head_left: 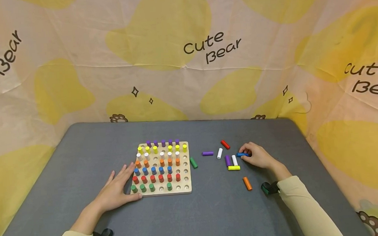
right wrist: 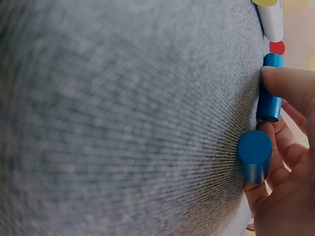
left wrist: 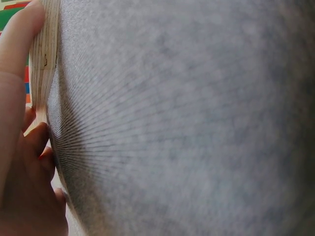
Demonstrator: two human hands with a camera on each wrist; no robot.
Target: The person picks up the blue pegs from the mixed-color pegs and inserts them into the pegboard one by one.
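Observation:
A wooden pegboard (head_left: 182, 183) carries rows of coloured pegs: purple, yellow, white, orange, blue, red and green, with some holes bare. My left hand (head_left: 116, 191) rests against its left side, fingers extended and thumb at the near corner; the left wrist view shows the thumb on the board's edge (left wrist: 45, 59). To the right of the board, my right hand (head_left: 258, 157) pinches a blue peg (head_left: 242, 154) lying low at the table surface. In the right wrist view, a second blue peg (right wrist: 254, 156) lies by the curled fingers, hidden in the head view.
Loose pegs lie between board and right hand: green (head_left: 193, 163), purple (head_left: 207, 153), white (head_left: 219, 153), red (head_left: 225, 144), and a yellow peg (head_left: 234, 168) touching others. An orange peg (head_left: 247, 183) lies nearer. Printed cloth (head_left: 174, 89) stands behind the grey table (head_left: 134, 228).

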